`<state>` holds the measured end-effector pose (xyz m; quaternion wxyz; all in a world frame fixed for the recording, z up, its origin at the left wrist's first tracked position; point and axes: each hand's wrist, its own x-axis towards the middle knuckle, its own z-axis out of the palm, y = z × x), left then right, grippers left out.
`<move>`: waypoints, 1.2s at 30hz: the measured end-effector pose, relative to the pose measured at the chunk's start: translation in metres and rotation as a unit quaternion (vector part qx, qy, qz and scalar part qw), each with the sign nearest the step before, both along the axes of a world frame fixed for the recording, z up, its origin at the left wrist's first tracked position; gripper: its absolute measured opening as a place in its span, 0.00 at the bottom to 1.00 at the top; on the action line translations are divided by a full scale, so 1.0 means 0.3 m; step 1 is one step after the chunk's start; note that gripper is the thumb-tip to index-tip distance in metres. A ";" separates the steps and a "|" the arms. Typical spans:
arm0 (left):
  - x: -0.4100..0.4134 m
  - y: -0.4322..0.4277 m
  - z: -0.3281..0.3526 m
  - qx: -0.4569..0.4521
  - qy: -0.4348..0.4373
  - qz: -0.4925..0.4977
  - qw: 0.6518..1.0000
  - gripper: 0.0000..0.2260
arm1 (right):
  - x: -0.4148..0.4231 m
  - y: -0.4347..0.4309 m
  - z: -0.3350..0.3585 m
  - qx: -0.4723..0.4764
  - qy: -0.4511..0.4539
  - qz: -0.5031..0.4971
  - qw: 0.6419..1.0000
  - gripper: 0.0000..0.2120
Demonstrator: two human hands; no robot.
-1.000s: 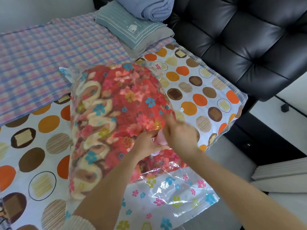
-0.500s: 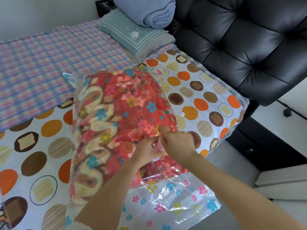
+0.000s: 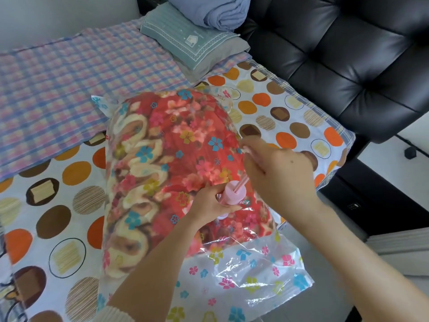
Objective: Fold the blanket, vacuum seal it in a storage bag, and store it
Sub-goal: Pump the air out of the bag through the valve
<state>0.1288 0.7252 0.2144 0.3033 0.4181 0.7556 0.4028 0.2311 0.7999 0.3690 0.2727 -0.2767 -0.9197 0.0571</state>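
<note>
Bedroom corner, head view: a bed under a spotted sheet in orange and brown fills the left and centre. A pink-and-blue plaid cloth lies over its far left part. At the far edge sit stacked pillows with a rolled pale-blue blanket on top. A black tufted leather seat stands just beside the bed's right edge. The storage bag, clear plastic printed with small flowers, lies lengthwise across the middle of the bed. Its flat, unfilled end hangs over the near right edge. Inside it the red floral blanket is folded and bulges the bag high. A pink hand pump stands tilted on the bag's near right part, base against the plastic. The left hand, with a cream ribbed cuff at the bottom of the frame, wraps its fingers and thumb round the pump barrel. The right hand is above and to the right, fingers curled on the plunger handle. That handle is blurred and mostly hidden. A thin pink rod shows between the barrel top and that hand.
</note>
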 end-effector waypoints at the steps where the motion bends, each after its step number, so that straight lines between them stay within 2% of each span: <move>1: -0.002 0.001 -0.003 0.000 0.004 -0.003 1.000 0.22 | -0.003 -0.002 0.055 0.012 0.038 -0.012 0.999 0.07; 3: -0.005 0.006 -0.006 -0.007 0.008 -0.006 1.000 0.22 | 0.001 -0.003 0.031 -0.021 0.062 -0.036 0.997 0.10; 5: -0.003 0.004 -0.007 -0.018 0.010 -0.015 1.000 0.19 | 0.008 -0.035 -0.131 -0.072 -0.021 -0.029 0.997 0.11; 7: 0.004 -0.005 -0.016 -0.016 0.003 -0.024 1.000 0.17 | 0.002 -0.032 -0.230 -0.046 -0.102 -0.036 0.993 0.11; 8: 0.008 -0.013 -0.020 -0.011 0.002 -0.019 1.000 0.17 | 0.004 -0.016 -0.209 -0.010 -0.110 -0.025 0.994 0.10; 10: 0.011 -0.019 -0.026 0.003 0.000 0.004 1.000 0.18 | 0.011 -0.013 -0.102 -0.005 -0.085 0.008 0.996 0.03; 12: 0.008 -0.011 -0.026 0.009 -0.001 0.004 1.000 0.21 | 0.014 -0.017 0.039 0.019 0.007 -0.010 1.000 0.06; 14: 0.004 -0.005 -0.019 0.004 -0.001 -0.003 1.000 0.18 | 0.021 -0.017 0.043 -0.026 0.055 -0.032 0.998 0.10; 15: 0.003 -0.003 -0.015 -0.004 0.000 -0.009 1.000 0.16 | 0.028 -0.022 -0.022 -0.031 0.051 -0.039 0.997 0.10; 17: 0.005 -0.004 -0.019 -0.012 0.005 -0.019 1.000 0.14 | 0.017 -0.052 -0.181 -0.071 -0.072 -0.035 0.994 0.09; 19: 0.010 -0.007 -0.029 -0.011 0.008 -0.019 1.000 0.15 | 0.012 -0.008 -0.231 -0.019 -0.102 -0.043 0.994 0.13; 21: 0.008 -0.006 -0.035 -0.006 0.001 0.009 1.000 0.14 | 0.008 -0.003 -0.136 -0.012 -0.072 -0.007 0.997 0.04; 23: 0.001 0.002 -0.040 -0.001 -0.005 0.015 1.000 0.17 | -0.001 -0.001 0.008 0.008 0.018 -0.017 1.000 0.09; 25: -0.002 0.004 -0.039 -0.008 -0.009 0.012 1.000 0.19 | -0.005 0.000 0.038 -0.030 0.065 -0.044 0.996 0.11; 27: 0.003 0.005 -0.038 -0.016 -0.007 0.003 1.000 0.17 | 0.014 -0.023 -0.097 -0.060 0.019 -0.055 0.997 0.11; 28: 0.009 0.005 -0.043 -0.016 -0.002 -0.004 1.000 0.16 | 0.014 -0.047 -0.178 -0.090 -0.046 -0.041 0.994 0.08; 29: 0.015 0.003 -0.049 -0.013 0.001 -0.010 1.000 0.16 | 0.013 -0.047 -0.241 -0.083 -0.092 -0.051 0.991 0.07; 30: 0.022 -0.001 -0.054 -0.007 -0.003 -0.009 1.000 0.16 | 0.013 -0.026 -0.254 -0.065 -0.112 -0.062 0.990 0.11; 31: 0.025 -0.003 -0.054 -0.004 -0.007 -0.001 1.000 0.16 | 0.012 -0.007 -0.225 -0.033 -0.111 -0.050 0.992 0.13; 34: 0.011 0.004 -0.058 -0.004 -0.004 0.016 1.000 0.22 | 0.010 0.013 -0.021 0.007 -0.026 -0.018 0.999 0.04; 35: 0.005 0.007 -0.060 -0.004 -0.007 0.014 1.000 0.23 | 0.008 0.018 0.038 0.027 0.015 -0.023 0.999 0.06; 36: -0.001 0.010 -0.064 -0.004 -0.015 0.016 1.000 0.23 | 0.002 0.018 0.057 0.000 0.034 -0.035 0.999 0.08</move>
